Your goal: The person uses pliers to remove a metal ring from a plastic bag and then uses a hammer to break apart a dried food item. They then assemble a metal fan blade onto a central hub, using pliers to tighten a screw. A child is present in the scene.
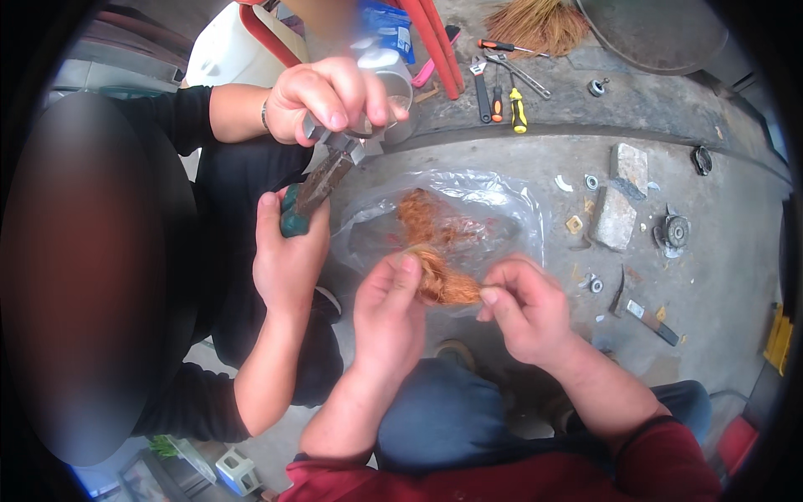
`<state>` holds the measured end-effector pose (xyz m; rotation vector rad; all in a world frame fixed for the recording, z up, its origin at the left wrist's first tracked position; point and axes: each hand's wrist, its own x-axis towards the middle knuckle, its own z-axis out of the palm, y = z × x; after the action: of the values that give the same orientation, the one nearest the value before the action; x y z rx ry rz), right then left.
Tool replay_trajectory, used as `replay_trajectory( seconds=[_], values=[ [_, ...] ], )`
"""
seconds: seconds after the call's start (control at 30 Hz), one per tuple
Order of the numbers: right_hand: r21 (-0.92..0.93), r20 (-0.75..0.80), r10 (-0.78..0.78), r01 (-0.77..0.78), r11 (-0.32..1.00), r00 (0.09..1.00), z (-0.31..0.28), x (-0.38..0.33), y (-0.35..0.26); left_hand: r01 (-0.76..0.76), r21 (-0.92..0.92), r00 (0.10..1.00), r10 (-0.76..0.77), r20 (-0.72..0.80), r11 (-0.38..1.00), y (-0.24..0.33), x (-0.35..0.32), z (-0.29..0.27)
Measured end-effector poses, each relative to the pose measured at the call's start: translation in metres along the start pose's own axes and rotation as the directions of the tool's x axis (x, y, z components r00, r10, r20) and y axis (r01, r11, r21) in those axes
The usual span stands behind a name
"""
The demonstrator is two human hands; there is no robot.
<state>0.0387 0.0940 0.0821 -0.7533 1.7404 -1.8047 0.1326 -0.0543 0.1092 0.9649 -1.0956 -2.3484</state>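
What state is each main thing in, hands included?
Left hand, shut on the copper-coloured bundle.
Right hand, pinching the bundle's right end.
Copper-coloured bundle, held between both hands.
Plastic bag, open, copper-coloured strands inside.
Green-handled tool, tilted, in a co-worker's hand.
Yellow screwdriver, lying flat.
Black-handled wrench, lying flat.

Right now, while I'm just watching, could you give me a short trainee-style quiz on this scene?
1. True or false: the wearer's left hand and right hand both grip the copper-coloured bundle.
2. What surrounds the other copper-coloured clump? (a) wooden crate (b) clear plastic bag (c) metal bucket
3. Fill in: the tool in the co-worker's lower hand has a ____ handle.

Key: 1 true; 2 b; 3 green.
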Motion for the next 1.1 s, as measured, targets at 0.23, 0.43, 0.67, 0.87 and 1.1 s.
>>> replay_trajectory(
  seconds=[0.23,0.43,0.67,0.87,1.1],
  values=[
    [-0.079,-0.174,0.026,-0.040,0.996,0.984,-0.019,-0.013,0.024,-0.011,-0.136,0.991,-0.008,-0.132,0.991,0.007,0.011,-0.020],
    [-0.389,-0.319,-0.087,-0.046,0.920,0.944,-0.045,0.024,0.040,-0.172,-0.118,0.973,0.151,-0.173,0.978,0.004,0.009,-0.037],
    [-0.673,-0.033,-0.143,0.084,0.735,0.989,-0.013,0.034,0.093,-0.197,-0.027,0.978,0.194,-0.069,0.980,0.002,0.005,-0.029],
    [-0.588,0.065,0.009,0.031,0.808,0.998,0.005,0.040,0.055,0.047,0.016,0.998,-0.047,0.028,0.999,-0.005,0.009,-0.034],
    [0.166,0.140,0.343,-0.364,0.917,0.929,0.018,0.024,0.003,0.071,-0.023,0.995,-0.070,0.071,0.997,-0.012,0.012,-0.029]
  ],
)
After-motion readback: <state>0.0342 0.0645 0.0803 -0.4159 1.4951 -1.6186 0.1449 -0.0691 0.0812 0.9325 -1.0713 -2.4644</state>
